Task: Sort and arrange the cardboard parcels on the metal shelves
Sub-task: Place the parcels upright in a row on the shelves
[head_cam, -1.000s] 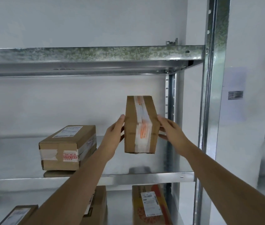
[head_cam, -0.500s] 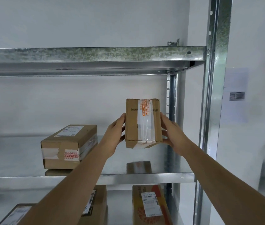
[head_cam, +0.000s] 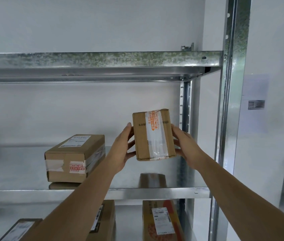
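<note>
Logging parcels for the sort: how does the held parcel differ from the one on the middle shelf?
The held parcel is in the air, upright between the left hand and right hand; the shelf parcel lies flat. The held parcel is smaller. The shelf parcel shows a white label on top; the held one shows none. Both are taped brown cardboard.

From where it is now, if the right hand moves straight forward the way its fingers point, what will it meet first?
Probably the rear upright of the shelf, or the white wall behind it. The right hand points up and inward past the small parcel it holds; depth is unclear.
</note>
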